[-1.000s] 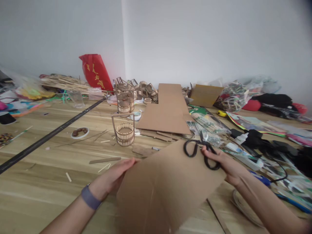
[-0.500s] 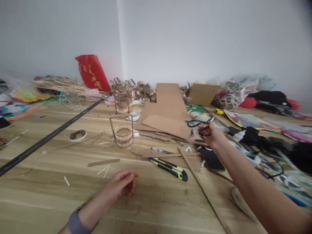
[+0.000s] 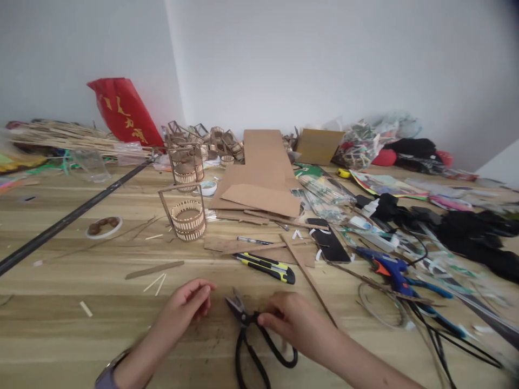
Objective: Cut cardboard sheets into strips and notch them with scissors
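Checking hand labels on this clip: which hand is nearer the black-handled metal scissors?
Right. The right hand is at the scissors, thumb against them; the left hand is apart from them, on their left side.

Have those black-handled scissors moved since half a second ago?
Yes, the scissors moved nearer and left: from beyond the utility knife to its near side.

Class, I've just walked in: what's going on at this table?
A person's right hand grips slightly open, black-handled scissors. The left hand, loosely curled beside them, shows nothing in its grasp. Just beyond lies a utility knife; a small handled basket stands farther off, left of stacked cardboard.
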### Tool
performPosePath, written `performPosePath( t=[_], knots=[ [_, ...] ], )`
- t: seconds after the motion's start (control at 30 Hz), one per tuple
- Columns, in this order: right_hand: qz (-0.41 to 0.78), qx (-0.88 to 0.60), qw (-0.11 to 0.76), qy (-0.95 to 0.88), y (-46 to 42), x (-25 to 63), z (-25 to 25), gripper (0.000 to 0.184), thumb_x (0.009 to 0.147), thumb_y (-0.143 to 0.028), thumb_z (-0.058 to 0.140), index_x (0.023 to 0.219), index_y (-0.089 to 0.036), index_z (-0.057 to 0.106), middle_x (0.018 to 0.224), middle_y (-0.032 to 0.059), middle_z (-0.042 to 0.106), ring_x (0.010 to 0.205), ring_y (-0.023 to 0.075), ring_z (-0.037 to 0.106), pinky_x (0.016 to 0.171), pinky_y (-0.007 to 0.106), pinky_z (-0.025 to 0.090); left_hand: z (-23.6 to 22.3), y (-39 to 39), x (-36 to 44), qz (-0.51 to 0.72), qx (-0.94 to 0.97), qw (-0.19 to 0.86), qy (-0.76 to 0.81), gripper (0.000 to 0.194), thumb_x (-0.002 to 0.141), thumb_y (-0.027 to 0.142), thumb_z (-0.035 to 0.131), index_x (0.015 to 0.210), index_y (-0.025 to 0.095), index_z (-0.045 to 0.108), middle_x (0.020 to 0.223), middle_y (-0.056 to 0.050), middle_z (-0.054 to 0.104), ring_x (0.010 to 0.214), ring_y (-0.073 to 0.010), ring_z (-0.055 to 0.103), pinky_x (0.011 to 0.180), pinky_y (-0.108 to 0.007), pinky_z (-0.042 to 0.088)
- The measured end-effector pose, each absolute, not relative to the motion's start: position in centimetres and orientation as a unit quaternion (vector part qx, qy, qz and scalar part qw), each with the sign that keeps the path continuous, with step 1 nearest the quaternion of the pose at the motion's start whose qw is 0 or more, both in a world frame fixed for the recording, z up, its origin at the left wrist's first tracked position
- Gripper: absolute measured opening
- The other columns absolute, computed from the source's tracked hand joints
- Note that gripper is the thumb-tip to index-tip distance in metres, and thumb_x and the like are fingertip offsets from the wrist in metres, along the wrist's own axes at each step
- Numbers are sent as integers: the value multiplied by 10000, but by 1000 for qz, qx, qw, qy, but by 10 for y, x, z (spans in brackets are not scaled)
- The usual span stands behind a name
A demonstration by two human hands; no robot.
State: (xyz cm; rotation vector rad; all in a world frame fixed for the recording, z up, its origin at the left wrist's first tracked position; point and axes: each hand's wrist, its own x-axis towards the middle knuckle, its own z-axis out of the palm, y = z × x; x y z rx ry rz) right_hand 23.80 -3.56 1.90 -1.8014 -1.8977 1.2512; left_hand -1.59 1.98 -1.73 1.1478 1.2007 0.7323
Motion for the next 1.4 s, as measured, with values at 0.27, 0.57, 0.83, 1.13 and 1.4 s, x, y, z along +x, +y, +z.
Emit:
performPosePath(
  t=[0.27,0.57,0.83,1.13,1.4],
  knots=[
    [217,-771,173,-573,-49,324,25,282,800,-324,678,622,-232,479,633,56,601,604,227,598,559,315,387,-15,18,-14,310,523,607,512,513,644,658,774,836,186,715,568,27,560,551,-155,506,498,-242,361],
    [463,-635,399,-473,-30,316,52,595,717,-781,639,842,-200,621,646,-18,585,467,96,486,449,237,411,1,1,1,266,540,644,472,541,683,691,761,857,180,734,604,4,616,567,-145,512,524,-243,374],
    [543,-526,463,-462,3,261,51,565,680,-682,774,911,-175,680,649,-12,628,495,87,523,472,213,428,20,-17,56,224,436,811,318,602,671,682,817,910,133,758,803,-59,697,620,-107,521,577,-234,389],
    [393,-548,487,-555,5,244,34,309,788,-470,756,951,-213,702,790,23,675,656,152,572,612,288,490,19,23,63,282,325,848,310,463,605,444,951,856,121,735,714,-13,670,566,-63,506,547,-199,369],
    [142,-449,367,-802,-20,233,40,130,950,-183,581,996,-228,695,871,43,718,669,133,681,573,229,541,19,36,58,328,297,834,330,452,581,413,968,826,122,724,787,-7,684,675,-84,586,671,-210,459]
  ],
)
